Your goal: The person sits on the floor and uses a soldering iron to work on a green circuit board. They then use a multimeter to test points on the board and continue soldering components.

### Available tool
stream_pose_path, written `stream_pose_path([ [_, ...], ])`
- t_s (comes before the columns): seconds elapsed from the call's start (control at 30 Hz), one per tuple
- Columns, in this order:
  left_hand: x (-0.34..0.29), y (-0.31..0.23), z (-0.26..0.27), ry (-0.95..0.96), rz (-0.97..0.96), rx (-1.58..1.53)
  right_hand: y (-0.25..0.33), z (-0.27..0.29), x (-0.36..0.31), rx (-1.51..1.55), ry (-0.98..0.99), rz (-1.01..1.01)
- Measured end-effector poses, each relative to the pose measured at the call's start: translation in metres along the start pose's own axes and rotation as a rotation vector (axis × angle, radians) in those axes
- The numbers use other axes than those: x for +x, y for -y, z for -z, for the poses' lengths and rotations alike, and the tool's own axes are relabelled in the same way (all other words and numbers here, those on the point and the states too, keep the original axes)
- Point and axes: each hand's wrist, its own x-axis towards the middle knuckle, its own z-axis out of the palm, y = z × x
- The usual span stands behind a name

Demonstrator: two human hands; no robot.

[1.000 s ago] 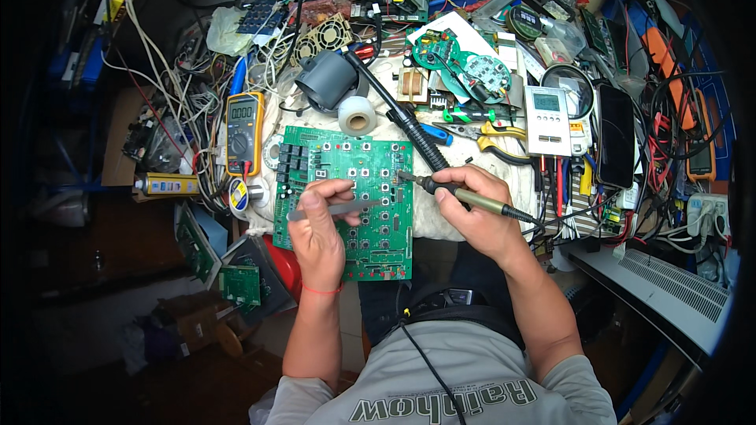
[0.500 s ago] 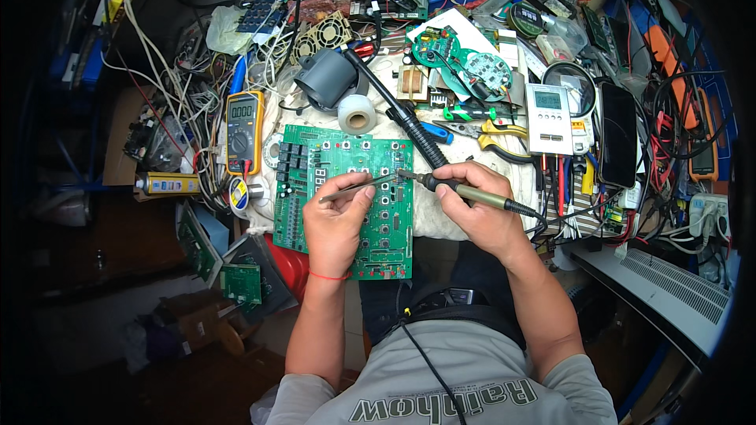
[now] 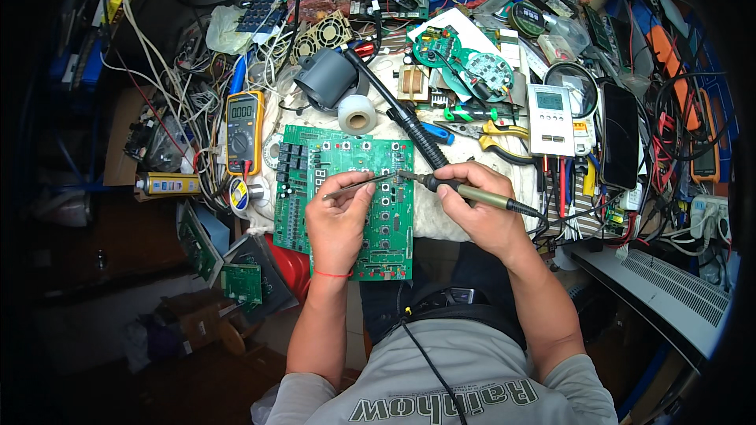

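Note:
A green circuit board (image 3: 402, 228) with rows of push buttons and a digit display lies in front of me, its near edge reaching past the cloth. Above its middle, my left hand (image 3: 337, 219) pinches thin metal tweezers (image 3: 381, 180), tips pointing right. My right hand (image 3: 490, 208) grips a soldering iron (image 3: 482, 196) with an olive handle, its tip pointing left. Both tools' tips meet near the board's upper right part, beside a button column. Whether they touch a component is too small to tell. My left hand covers part of the board and the display.
A yellow multimeter (image 3: 245, 132) stands left of the board. Beyond it are a grey funnel-like piece (image 3: 326, 79), a tape roll (image 3: 357, 115) and a black ribbed tube (image 3: 425, 144) reaching toward my right hand. Pliers (image 3: 504, 142), a white meter (image 3: 550, 120) and a phone (image 3: 619, 135) lie rightward.
My left hand and the tweezers have shifted very slightly. The soldering iron and the board stay practically where they were.

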Motion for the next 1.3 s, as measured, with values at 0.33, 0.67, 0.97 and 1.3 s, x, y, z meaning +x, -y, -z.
stream_pose_path([
  [0.33,0.002,-0.002,-0.001,-0.005,0.031,0.03,0.0,0.001,0.0,0.0,0.0,-0.012],
  [0.67,0.009,-0.003,-0.002,-0.014,0.058,-0.029,-0.003,0.0,0.0,0.03,-0.001,-0.008],
  [0.97,0.022,-0.007,0.0,0.011,0.142,-0.042,0.0,0.004,0.001,0.016,0.05,-0.036],
  [1.3,0.02,-0.006,-0.004,-0.053,0.134,-0.09,0.002,0.008,0.003,0.099,0.059,-0.119],
])
